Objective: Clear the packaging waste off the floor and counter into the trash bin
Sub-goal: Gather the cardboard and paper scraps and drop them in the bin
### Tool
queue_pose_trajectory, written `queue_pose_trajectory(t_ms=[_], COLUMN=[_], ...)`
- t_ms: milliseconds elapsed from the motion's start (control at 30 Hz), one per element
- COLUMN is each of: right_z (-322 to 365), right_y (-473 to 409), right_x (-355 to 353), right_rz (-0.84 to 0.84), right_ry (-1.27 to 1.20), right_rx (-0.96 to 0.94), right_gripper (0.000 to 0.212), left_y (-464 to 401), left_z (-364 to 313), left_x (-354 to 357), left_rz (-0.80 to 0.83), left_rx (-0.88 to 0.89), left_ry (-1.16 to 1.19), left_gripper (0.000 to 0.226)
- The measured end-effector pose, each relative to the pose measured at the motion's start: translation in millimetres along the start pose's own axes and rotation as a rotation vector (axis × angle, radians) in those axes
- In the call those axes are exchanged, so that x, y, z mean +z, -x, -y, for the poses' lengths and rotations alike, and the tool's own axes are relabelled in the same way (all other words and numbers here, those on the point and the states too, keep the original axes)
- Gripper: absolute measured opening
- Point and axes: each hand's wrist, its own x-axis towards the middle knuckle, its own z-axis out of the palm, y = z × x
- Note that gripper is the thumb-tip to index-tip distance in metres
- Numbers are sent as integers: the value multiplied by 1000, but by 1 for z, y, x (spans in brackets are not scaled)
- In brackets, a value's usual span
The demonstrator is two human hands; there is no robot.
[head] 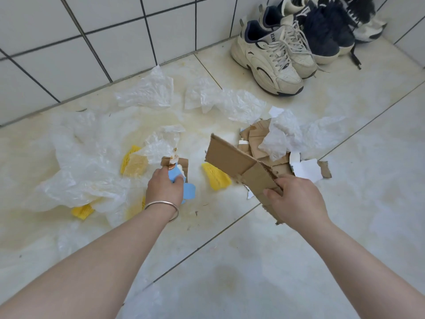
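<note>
floor clearing barely under way, most waste still lying loose

the left hand [164, 185] is gripping a small bundle of scraps [178, 171], blue paper and a torn bit of brown card with thin plastic trailing from it. the right hand [296, 199] is pinching the near edge of a large cardboard flap [239, 162], which is tilting up off the floor. taking that flap as the landmark: just behind it a heap of torn cardboard and crumpled white paper [273, 139] is lying on the floor; a yellow foam piece [217, 179] is lying just to its left; further left, clear plastic sheets [92, 166] are covering more yellow foam; well behind it, more plastic [225, 100] is lying near the tiled wall, and sneakers [269, 61] are standing in the corner. no trash bin or bench is showing, so nothing can be judged as binned; by the look of it, nearly all the gathering is still waiting.
</note>
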Motion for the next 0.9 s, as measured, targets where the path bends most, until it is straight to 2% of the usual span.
queue_pose_trajectory(t_ms=[67, 167, 267, 367, 433, 533, 600, 767, 900], right_z=[2, 4, 14, 36, 57, 89, 113, 177, 235], right_y=[2, 1, -1, -5, -10, -20, -21, -8, 11], right_x=[1, -3, -6, -3, -4, -11, -19, -39, -50], right_rz=[5, 48, 140, 255, 325, 423, 475, 575, 601], right_ry=[-148, -518, -936, -1129, -1169, -1157, -1140, -1018, -934], right_rx=[56, 250, 367, 375, 345, 286, 235, 15, -149], right_gripper=[38, 25, 12, 7, 7, 8, 9, 11, 12], left_y=[5, 14, 21, 26, 28, 35, 42, 61, 78], left_z=[-5, -14, -24, -34, -41, -49, -49, -29, 8], left_x=[3, 3, -5, -24, -43, -81, -108, -176, -230], left_rz=[17, 25, 13, 13, -9, -142, -227, -387, -436], left_rx=[0, -20, -83, -128, -126, -126, -121, -146, -109], left_ry=[65, 194, 349, 465, 546, 637, 665, 601, 532], left_gripper=[36, 41, 31, 16, 13, 6, 12, 24, 28])
